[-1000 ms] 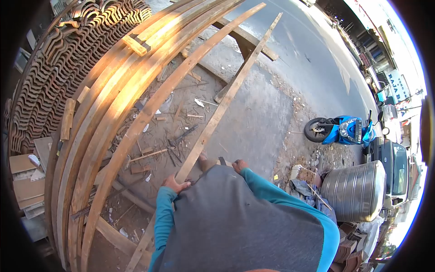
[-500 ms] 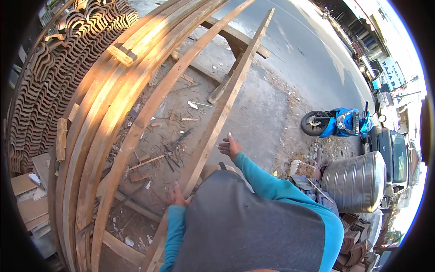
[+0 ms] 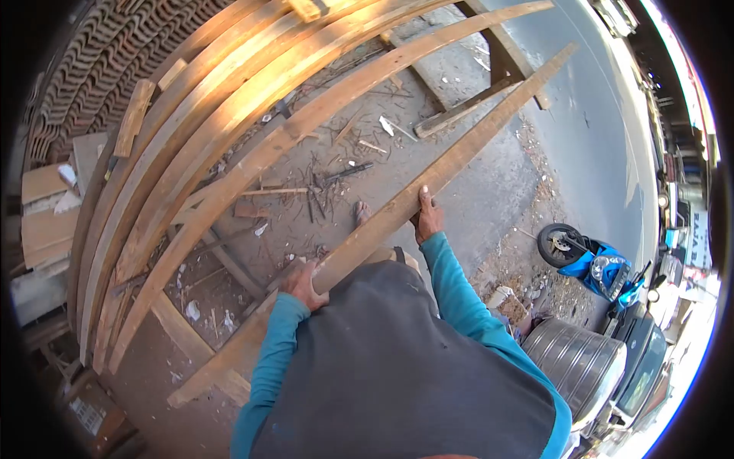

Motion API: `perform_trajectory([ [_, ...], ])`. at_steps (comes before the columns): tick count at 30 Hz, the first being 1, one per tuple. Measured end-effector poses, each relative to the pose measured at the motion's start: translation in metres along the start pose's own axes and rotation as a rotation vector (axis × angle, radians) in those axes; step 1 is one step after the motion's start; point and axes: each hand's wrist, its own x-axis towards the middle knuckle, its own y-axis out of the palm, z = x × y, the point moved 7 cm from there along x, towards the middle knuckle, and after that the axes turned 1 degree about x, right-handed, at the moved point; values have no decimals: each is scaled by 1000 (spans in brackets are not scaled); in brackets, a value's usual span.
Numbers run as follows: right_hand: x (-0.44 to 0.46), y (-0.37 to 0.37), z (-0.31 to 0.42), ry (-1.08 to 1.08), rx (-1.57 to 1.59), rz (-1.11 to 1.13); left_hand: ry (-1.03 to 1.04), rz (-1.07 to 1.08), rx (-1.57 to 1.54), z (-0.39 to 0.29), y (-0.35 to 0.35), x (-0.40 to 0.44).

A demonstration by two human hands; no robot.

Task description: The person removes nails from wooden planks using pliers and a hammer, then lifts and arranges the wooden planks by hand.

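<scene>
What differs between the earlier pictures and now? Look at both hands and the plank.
The right hand, off the plank in both earlier pictures, has reached forward and taken hold of it. The plank appears rolled, showing more of its wide face. The left hand remains on it. The long beams and blue motorbike seem unmoved; the camera's view has turned.

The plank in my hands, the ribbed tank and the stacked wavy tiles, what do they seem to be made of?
Plank: wood, apparently bare and unpainted, from its uneven brown face. Ribbed tank: probably metal, perhaps stainless steel, from its silvery sheen. Wavy tiles: likely unglazed fired clay, from their dull brownish look, though concrete is possible.
</scene>
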Motion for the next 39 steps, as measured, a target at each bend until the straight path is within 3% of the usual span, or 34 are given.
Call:
perform_trajectory([
  [3, -15, 30, -1, -5, 3, 136, -12, -145, 89, 16, -34, -26],
  [5, -41, 53, 10, -22, -58, 248, -77, -28, 36, 27, -46, -30],
  [8, -50, 61, 7, 4, -173, 350, -32, -81, 61, 60, -21, -16],
  [11, -30, 49, -18, 49, -167, 334, -60, -69, 88, 87, 30, -5],
  [14, -11, 18, -27, 91, -245, 284, -72, 42, 60, 76, 18, 2],
  [16, -5, 17, -17, -33, -565, 400, -140, 108, -34, 87, 22, -2],
  [18, 4, 6, -5, -6, -481, 331, -90, 261, -42, 93, 45, 13],
  [25, 105, -42, 88, 138, 51, -19, -184, -36, -173, 35, 1, 31],
  [29, 174, -42, 111, 99, 73, 46, -168, 58, -119, 2, -6, 57],
  [31, 159, -19, 134, -121, -104, -14, -155, 135, -125, -16, -4, 61],
  [33, 206, -35, 121, -130, -120, 18, -200, 159, -129, -23, 4, 66],
  [37, 215, -42, 104, -36, -139, 125, -196, 182, -180, -12, 20, 66],
  [38, 185, -36, 110, -38, -226, -25, -153, 166, -212, -15, 25, 71],
  [39, 190, -44, 103, -66, -192, -20, -172, 156, -194, -19, 20, 64],
])
